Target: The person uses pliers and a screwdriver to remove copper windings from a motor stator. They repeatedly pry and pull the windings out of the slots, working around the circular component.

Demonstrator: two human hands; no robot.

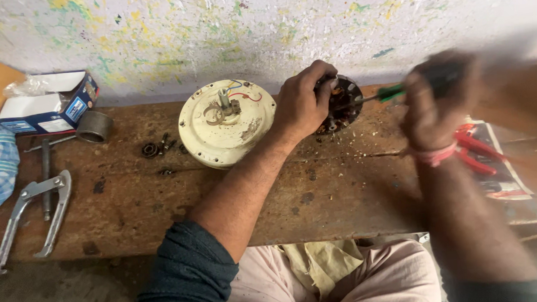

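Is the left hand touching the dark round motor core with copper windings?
Touching. The head view shows the left hand wrapped over the dark round motor core, fingers on its rim.

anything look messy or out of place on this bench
Small loose parts, a bearing and bolts, lie scattered on the worn wooden bench left of the cream motor cover, and pale chips litter the wood. The left hand grips the motor core; the right hand holds a screwdriver.

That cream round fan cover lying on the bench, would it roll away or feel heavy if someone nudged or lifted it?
The cream round cover lies flat on the wooden bench, so a nudge would probably slide it, not roll it. It looks like painted metal with a shaft at its centre, so likely stiff and heavy for its size. Its loose wires could snag.
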